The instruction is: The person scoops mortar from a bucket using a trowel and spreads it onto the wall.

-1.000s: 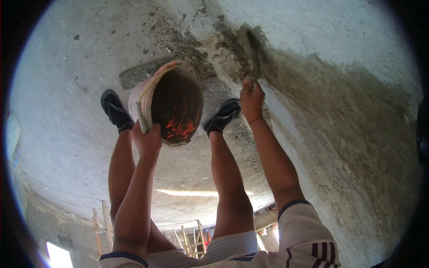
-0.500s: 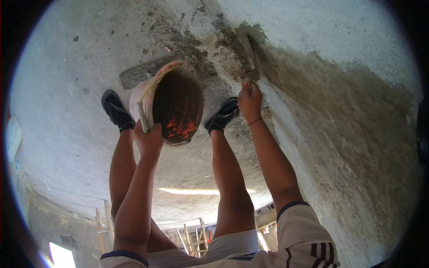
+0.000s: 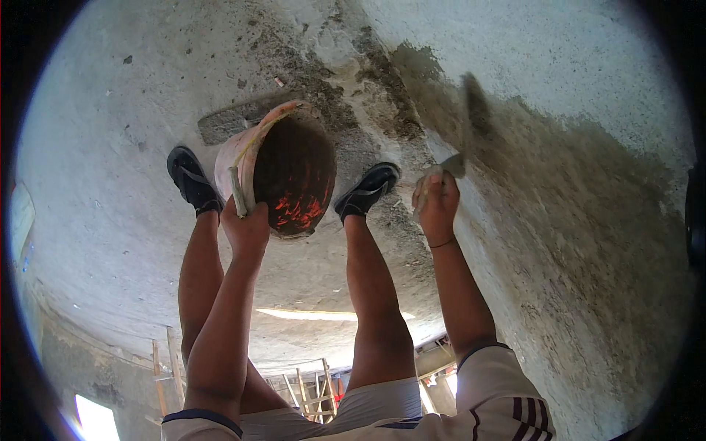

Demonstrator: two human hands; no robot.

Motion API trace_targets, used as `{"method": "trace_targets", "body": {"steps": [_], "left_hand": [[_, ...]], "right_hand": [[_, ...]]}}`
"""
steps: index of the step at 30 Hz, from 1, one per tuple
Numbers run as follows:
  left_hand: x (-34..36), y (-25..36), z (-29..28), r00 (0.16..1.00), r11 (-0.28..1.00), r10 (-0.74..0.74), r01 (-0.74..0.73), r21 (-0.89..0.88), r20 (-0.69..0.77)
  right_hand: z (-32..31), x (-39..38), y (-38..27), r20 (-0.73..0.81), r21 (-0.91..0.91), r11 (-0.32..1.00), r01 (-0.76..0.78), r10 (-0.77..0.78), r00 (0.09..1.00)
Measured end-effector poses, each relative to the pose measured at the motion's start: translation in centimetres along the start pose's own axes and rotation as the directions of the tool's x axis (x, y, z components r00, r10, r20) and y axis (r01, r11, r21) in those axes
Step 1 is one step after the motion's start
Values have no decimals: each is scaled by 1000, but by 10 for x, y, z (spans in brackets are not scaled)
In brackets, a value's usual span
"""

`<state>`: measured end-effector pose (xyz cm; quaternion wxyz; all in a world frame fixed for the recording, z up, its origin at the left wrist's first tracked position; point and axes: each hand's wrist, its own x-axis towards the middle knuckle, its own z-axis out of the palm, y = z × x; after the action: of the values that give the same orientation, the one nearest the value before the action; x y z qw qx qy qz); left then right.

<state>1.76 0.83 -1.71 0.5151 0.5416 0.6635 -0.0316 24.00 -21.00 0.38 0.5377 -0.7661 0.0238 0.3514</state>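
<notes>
My left hand (image 3: 247,226) grips a pinkish plastic bucket (image 3: 234,154) at its near-left rim, next to a pale handle piece (image 3: 237,192). The bucket leans so that its mouth faces right. Inside, dark residue coats the wall and orange-red patches show low down. My right hand (image 3: 438,200) is closed around a trowel (image 3: 454,165), whose blade is partly smeared by motion and points away, close to the wall. Whether the blade touches the wall I cannot tell.
On the right rises a wall (image 3: 588,191) with a dark, damp-looking coat below a paler part. A grey rectangular board (image 3: 220,126) lies on the concrete floor (image 3: 95,169) behind the bucket. Crumbs of mortar (image 3: 386,92) line the wall's foot. Wooden frames (image 3: 312,393) stand behind me.
My right hand has moved right and a little nearer to me with the trowel, off the wall's foot. The left hand and the bucket have hardly moved.
</notes>
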Motion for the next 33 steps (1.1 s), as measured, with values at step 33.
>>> {"method": "trace_targets", "body": {"steps": [33], "left_hand": [[-3, -3, -22, 1000, 996, -3, 2, -94, -4]], "right_hand": [[175, -10, 74, 556, -830, 356, 430, 449, 699]]}}
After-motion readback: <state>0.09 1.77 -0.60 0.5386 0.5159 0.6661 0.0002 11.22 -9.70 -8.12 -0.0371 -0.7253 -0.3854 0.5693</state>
